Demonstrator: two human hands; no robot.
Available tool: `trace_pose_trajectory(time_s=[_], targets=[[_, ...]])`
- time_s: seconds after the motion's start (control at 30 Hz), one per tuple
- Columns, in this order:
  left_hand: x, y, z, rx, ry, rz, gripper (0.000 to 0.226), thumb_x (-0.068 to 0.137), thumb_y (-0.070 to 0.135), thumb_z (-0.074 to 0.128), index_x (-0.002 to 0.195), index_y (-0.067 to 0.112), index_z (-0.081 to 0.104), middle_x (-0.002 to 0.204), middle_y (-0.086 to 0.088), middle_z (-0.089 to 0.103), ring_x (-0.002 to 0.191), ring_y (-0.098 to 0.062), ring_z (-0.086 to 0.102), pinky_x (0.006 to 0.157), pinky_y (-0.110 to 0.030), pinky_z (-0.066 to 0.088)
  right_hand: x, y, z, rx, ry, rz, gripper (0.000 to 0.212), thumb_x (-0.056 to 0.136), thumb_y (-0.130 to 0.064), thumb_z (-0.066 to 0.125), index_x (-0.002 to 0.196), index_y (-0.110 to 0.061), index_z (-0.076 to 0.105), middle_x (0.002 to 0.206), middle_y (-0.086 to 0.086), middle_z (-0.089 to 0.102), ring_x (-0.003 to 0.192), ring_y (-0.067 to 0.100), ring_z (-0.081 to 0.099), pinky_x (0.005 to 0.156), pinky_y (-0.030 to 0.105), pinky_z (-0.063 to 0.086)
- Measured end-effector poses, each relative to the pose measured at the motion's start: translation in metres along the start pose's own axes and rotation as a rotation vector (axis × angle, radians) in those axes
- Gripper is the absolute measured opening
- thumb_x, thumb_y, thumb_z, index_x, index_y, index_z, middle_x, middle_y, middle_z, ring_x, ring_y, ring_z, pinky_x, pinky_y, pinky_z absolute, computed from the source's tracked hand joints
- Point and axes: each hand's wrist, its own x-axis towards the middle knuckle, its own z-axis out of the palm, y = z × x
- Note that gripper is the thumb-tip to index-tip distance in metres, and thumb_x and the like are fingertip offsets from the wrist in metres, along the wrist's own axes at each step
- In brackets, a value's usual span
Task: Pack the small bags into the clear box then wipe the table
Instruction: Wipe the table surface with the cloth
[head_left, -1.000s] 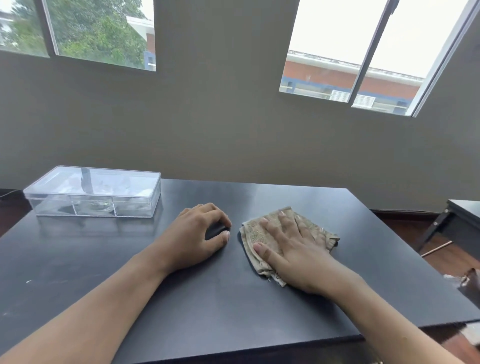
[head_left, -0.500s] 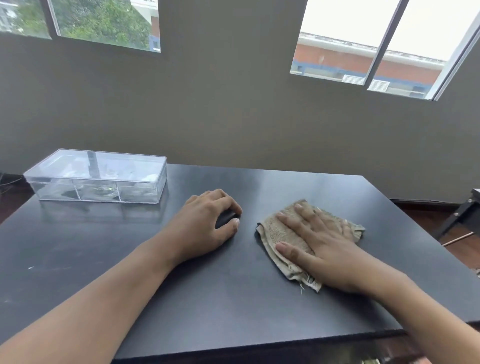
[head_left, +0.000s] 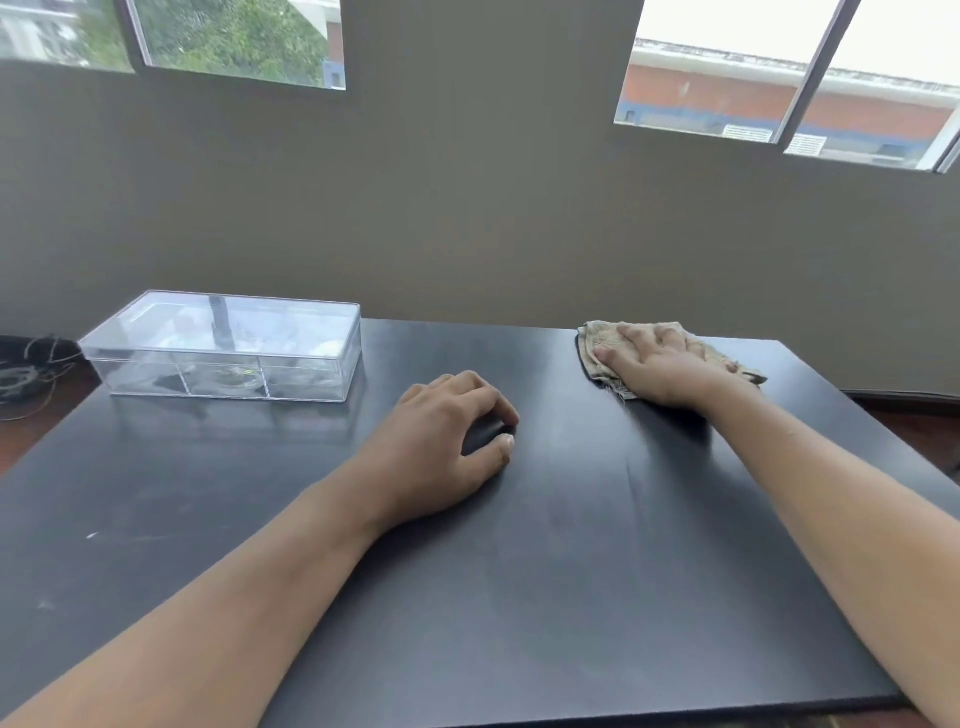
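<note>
The clear box (head_left: 228, 347) stands closed at the back left of the black table (head_left: 571, 571), with small bags dimly visible inside. My right hand (head_left: 660, 366) lies flat, fingers spread, pressing a beige cloth (head_left: 602, 343) onto the table near its far right edge. My left hand (head_left: 447, 431) rests at the table's middle, curled over a small dark object (head_left: 485, 431) that is mostly hidden under the fingers.
A grey wall with windows rises right behind the table. Tangled cables (head_left: 26, 369) lie on the floor at the far left. Reddish floor (head_left: 924, 431) shows past the table's right edge.
My right hand has slid the cloth from the table's middle out to the far right edge. My left hand has stayed in place on the dark object.
</note>
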Motion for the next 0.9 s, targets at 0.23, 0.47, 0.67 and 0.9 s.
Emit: trace_pose_trajectory(time_s=[0.23,0.47,0.67,0.9], targets=[[0.001,-0.001,-0.001,0.003,0.003,0.008,0.016,0.095,0.043,0.057,0.109,0.039,0.063,0.113,0.021,0.056,0.114,0.000,0.050,0.107,-0.028,0.033,0.000,-0.009,0.001,-0.009,0.050,0.061,0.100,0.068,-0.097,0.012,0.158,-0.054,0.008,0.173,-0.002,-0.001,0.158,0.033,-0.008,0.118,0.072,-0.007],[0.004,0.000,-0.002,-0.002,0.010,0.008,0.014,0.094,0.045,0.058,0.106,0.041,0.063,0.110,0.024,0.056,0.111,0.002,0.049,0.105,-0.027,0.034,-0.032,-0.010,0.011,-0.002,0.070,-0.005,0.093,0.077,-0.092,0.017,0.159,-0.048,0.010,0.173,0.001,-0.002,0.158,0.031,-0.009,0.121,0.067,-0.004],[0.004,0.000,-0.002,0.015,0.006,0.008,0.016,0.093,0.046,0.057,0.107,0.041,0.062,0.109,0.025,0.056,0.109,0.004,0.049,0.104,-0.028,0.035,-0.099,-0.011,0.025,-0.048,0.075,-0.128,0.089,0.076,-0.094,0.011,0.156,-0.055,0.005,0.173,-0.001,-0.003,0.158,0.029,-0.005,0.119,0.069,-0.004],[0.004,0.002,-0.002,-0.010,0.053,-0.036,0.030,0.092,0.042,0.064,0.121,0.038,0.059,0.110,0.023,0.062,0.110,0.003,0.055,0.106,-0.035,0.042,-0.212,-0.031,0.044,-0.103,0.010,-0.316,0.087,0.079,-0.093,0.007,0.154,-0.054,-0.018,0.172,-0.001,-0.016,0.157,0.027,-0.020,0.123,0.061,-0.011]])
